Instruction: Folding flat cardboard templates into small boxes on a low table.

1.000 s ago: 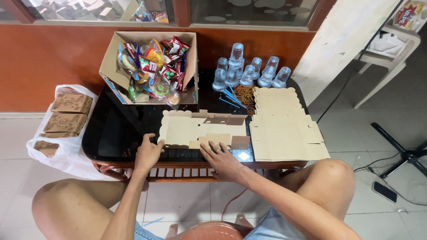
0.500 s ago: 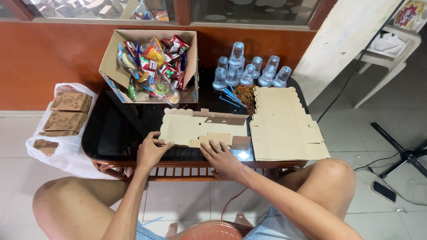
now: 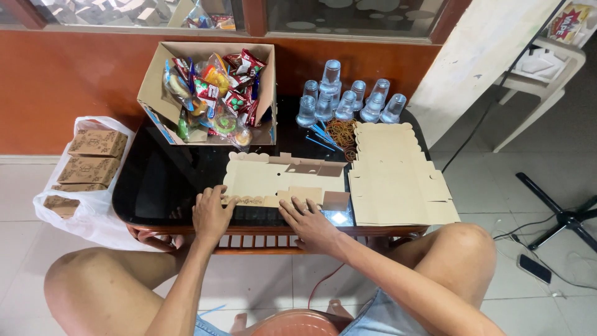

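A flat, unfolded tan cardboard box blank (image 3: 273, 177) lies on the black glass table (image 3: 161, 180) in front of me. My left hand (image 3: 211, 214) rests on the blank's near left edge, fingers spread over its patterned flap. My right hand (image 3: 308, 218) presses flat on the near middle flap, fingers apart. To the right lies a stack of more flat tan box blanks (image 3: 392, 180).
An open carton of wrapped snacks (image 3: 211, 87) stands at the back left of the table. Several small clear cups (image 3: 345, 99), blue straws and rubber bands (image 3: 341, 132) lie at the back middle. A white bag with folded tan boxes (image 3: 87, 162) sits on the floor at left.
My left hand slid slightly along the near left edge of the blank. The right hand stayed pressed on the near flap.
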